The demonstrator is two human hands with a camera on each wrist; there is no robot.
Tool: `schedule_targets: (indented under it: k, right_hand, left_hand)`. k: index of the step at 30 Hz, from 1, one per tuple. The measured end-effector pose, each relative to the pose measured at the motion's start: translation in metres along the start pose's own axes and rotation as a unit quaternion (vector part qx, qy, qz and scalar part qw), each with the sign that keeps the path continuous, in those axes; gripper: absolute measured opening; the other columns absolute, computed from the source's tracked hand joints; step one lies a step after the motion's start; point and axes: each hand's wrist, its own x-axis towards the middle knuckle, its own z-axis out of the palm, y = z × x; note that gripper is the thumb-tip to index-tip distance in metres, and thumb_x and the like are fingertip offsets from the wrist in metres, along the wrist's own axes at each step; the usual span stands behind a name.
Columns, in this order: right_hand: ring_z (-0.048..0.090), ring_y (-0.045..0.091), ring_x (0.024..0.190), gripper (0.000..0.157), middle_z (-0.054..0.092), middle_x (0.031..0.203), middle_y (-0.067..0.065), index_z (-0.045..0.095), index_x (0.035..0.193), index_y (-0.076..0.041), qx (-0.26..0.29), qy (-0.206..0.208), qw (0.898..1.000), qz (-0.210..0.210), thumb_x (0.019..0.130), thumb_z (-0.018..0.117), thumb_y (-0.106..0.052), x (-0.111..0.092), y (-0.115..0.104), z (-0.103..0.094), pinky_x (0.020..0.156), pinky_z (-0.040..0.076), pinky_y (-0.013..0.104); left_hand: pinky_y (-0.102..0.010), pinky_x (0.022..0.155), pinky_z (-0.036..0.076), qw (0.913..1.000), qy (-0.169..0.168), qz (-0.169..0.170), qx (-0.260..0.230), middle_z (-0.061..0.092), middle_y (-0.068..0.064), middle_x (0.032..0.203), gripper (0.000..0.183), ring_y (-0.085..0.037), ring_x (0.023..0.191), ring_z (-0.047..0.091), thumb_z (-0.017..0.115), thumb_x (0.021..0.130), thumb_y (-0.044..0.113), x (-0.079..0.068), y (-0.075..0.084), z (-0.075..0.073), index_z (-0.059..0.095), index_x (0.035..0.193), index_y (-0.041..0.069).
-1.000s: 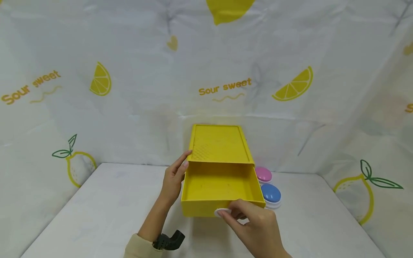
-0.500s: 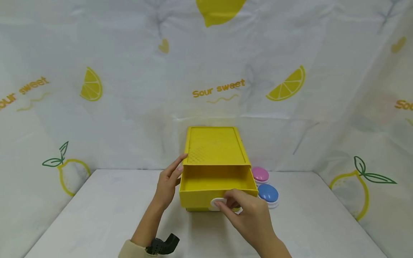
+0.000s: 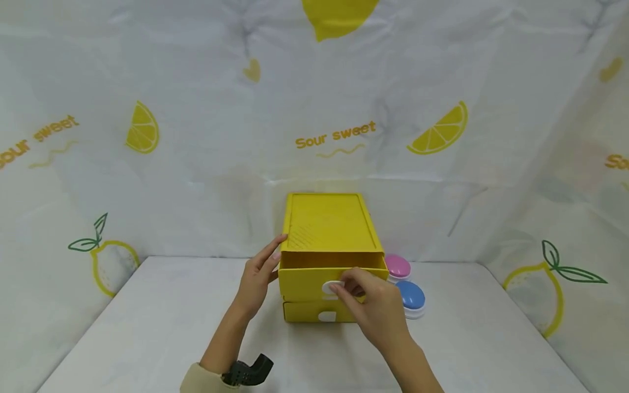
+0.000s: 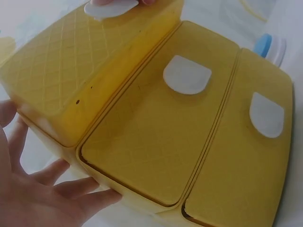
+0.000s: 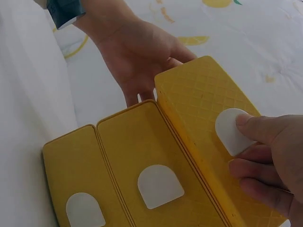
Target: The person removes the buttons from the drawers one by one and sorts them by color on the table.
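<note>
A yellow drawer box with three drawers stands against the back of the table. Its top drawer is pulled partly out; a narrow strip of its inside shows. My right hand pinches that drawer's white handle between thumb and fingers. On the box's left side rests my left hand, its fingers spread along the wall in the left wrist view. The middle drawer and bottom drawer are pushed in, each with a white handle of its own.
Right of the box stand a pink push-button and a blue push-button, both on white bases. A white cloth covers the table. Behind it hangs a lemon-printed sheet.
The top drawer has slid inward, away from me, with my right hand on its handle. Lower drawer fronts have come into view beneath it. My left hand stays at the box's side.
</note>
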Motion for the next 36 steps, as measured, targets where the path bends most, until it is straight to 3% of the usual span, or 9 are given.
schedule_targets:
  k: [12,19,26,36]
  right_hand:
    - [0.067,0.002,0.067,0.019,0.071,0.076,-0.005,0.070,0.091,-0.013,-0.007,-0.020,0.999,0.035,0.080,0.085,-0.013,0.011,0.013,0.006,0.062,0.056,0.013]
    - [0.071,0.008,0.075,0.025,0.075,0.084,-0.002,0.070,0.102,-0.010,0.009,-0.027,0.999,0.033,0.081,0.083,-0.006,0.005,0.032,0.009,0.067,0.059,0.016]
    - [0.070,0.007,0.081,0.035,0.074,0.090,-0.004,0.070,0.110,-0.011,0.043,-0.055,0.996,0.054,0.079,0.085,-0.006,-0.001,0.037,0.004,0.073,0.062,0.022]
    - [0.072,0.006,0.086,0.035,0.075,0.095,-0.005,0.068,0.123,-0.012,0.112,-0.085,0.988,0.065,0.089,0.077,-0.008,-0.002,0.034,0.006,0.077,0.062,0.024]
  left_hand:
    - [-0.062,0.113,0.041,0.9999,-0.006,0.011,0.001,0.037,-0.006,0.164,0.047,-0.034,0.146,0.045,0.032,0.111,0.035,0.002,-0.003,0.002,0.041,0.156,0.021]
    - [-0.056,0.111,0.045,0.9998,0.008,0.011,0.014,0.034,-0.008,0.165,0.047,-0.036,0.142,0.048,0.046,0.109,0.026,0.004,-0.006,0.009,0.043,0.155,0.019]
    - [-0.047,0.109,0.049,0.9997,0.014,0.020,0.010,0.033,-0.005,0.166,0.045,-0.032,0.143,0.048,0.049,0.108,0.025,0.004,-0.011,0.015,0.046,0.153,0.020]
    - [-0.041,0.106,0.051,0.9993,0.019,-0.011,0.031,0.030,-0.006,0.167,0.057,-0.037,0.144,0.045,0.063,0.100,0.017,0.003,-0.007,0.004,0.045,0.154,0.023]
